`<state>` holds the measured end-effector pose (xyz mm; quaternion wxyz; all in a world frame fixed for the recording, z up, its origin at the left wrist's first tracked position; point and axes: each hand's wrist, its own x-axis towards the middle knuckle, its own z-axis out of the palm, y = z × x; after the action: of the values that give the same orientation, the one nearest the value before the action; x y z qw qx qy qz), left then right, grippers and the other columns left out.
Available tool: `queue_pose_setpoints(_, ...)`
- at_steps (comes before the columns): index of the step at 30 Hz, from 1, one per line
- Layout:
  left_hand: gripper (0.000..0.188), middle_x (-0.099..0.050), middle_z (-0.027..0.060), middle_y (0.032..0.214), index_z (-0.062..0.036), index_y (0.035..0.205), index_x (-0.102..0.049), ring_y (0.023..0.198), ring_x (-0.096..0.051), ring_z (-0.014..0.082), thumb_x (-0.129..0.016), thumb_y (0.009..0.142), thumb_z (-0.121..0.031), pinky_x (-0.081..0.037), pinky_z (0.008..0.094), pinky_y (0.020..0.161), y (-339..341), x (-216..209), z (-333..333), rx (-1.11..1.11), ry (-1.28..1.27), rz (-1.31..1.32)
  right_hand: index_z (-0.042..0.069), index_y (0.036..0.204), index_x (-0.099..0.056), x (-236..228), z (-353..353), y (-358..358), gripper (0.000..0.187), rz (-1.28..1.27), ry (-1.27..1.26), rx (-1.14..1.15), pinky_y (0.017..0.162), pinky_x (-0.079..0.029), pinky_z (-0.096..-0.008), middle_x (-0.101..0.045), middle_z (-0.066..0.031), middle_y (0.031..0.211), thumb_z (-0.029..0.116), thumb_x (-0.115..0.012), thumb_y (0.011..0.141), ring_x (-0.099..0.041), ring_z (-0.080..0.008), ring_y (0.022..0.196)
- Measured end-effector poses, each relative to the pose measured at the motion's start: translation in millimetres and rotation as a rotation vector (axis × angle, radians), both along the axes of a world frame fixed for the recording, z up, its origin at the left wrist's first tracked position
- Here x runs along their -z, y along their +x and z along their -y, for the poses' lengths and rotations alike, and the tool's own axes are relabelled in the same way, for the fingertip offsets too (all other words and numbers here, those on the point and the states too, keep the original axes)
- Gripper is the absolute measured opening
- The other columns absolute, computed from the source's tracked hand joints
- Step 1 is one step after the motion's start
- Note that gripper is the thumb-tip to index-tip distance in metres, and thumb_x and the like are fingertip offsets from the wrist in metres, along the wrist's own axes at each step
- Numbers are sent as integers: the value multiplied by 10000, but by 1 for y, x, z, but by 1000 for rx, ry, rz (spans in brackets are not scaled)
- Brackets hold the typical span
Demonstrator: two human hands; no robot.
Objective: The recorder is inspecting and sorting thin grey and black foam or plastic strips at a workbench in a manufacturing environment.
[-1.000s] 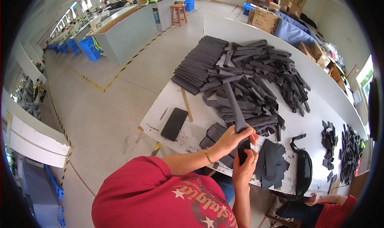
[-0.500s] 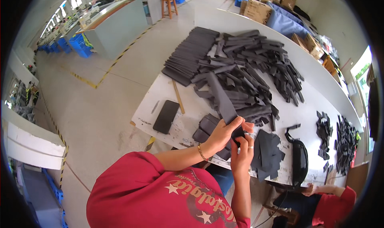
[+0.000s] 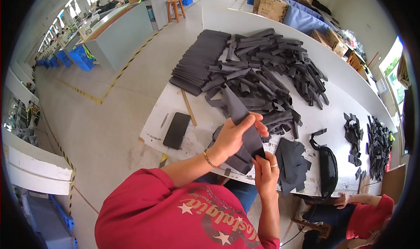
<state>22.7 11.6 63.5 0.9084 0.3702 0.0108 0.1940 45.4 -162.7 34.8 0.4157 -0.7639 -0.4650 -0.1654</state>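
A long dark grey fabric strip (image 3: 238,107) is stretched slantwise between both hands above the table's front edge. Around its middle my left hand (image 3: 236,133) is closed, thumb on top. At its lower end my right hand (image 3: 265,170) pinches the cloth between thumb and fingers; a ring shows on one finger. Beneath the left hand lie stacked dark pieces (image 3: 238,161), partly covered by hand and strip. To the right of the right hand is a loose pile of flat dark fabric pieces (image 3: 292,166).
Behind the hands spreads a heap of dark strips (image 3: 271,78), beside an overlapping row (image 3: 199,59). A black phone-like slab (image 3: 176,130) and a wooden stick (image 3: 189,107) lie left. Rightward are a black rounded case (image 3: 327,172), more strips (image 3: 379,146) and another person's hand (image 3: 342,201).
The lower end of the strip, bunched between my fingers before, is now drawn out flatter. My hands have moved apart, the right one lower. The view has shifted slightly.
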Motion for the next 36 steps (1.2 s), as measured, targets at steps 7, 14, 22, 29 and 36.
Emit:
queue_pose_setpoints(7, 253, -661, 102, 825, -30, 1055, -588, 904, -670, 279, -510, 1006, -265, -508, 424, 894, -12, 7, 22, 49, -84, 88, 7, 886, -585, -10, -9, 3, 250, 116, 85, -63, 557, -470, -380, -561, -116, 958, -58, -743, 703, -576, -283, 693)
queue_pose_setpoints(14, 247, -601, 53, 794, -92, 1026, -567, 1163, -589, 320, -458, 1019, -314, -423, 469, 1041, -16, 11, 26, 68, -54, 99, 15, 878, -570, -14, -14, 3, 208, 58, 98, -101, 562, -477, -378, -580, -133, 914, -71, -706, 747, -594, -315, 681)
queue_pose_setpoints(22, 239, -579, 38, 784, -99, 1005, -561, 1212, -555, 312, -447, 1021, -308, -398, 473, 1077, -16, 14, 32, 106, -172, 62, 5, 861, -573, -27, -20, 5, 181, 22, 90, -132, 570, -479, -377, -572, -128, 846, -69, -691, 744, -590, -312, 678)
queue_pose_setpoints(29, 231, -592, 13, 844, -100, 1034, -563, 1229, -542, 304, -466, 1015, -308, -390, 451, 1087, -17, 13, 35, 101, -266, 51, 2, 851, -576, -27, -26, 6, 167, 5, 90, -127, 583, -484, -383, -576, -135, 836, -60, -691, 746, -598, -322, 693)
queue_pose_setpoints(36, 246, -624, 47, 952, -97, 1053, -564, 1259, -514, 303, -462, 1016, -318, -398, 439, 1074, -14, 18, 28, 99, -252, 20, -9, 856, -576, -24, -33, 1, 145, -86, 67, -74, 659, -499, -359, -602, -144, 912, -7, -701, 784, -615, -317, 766)
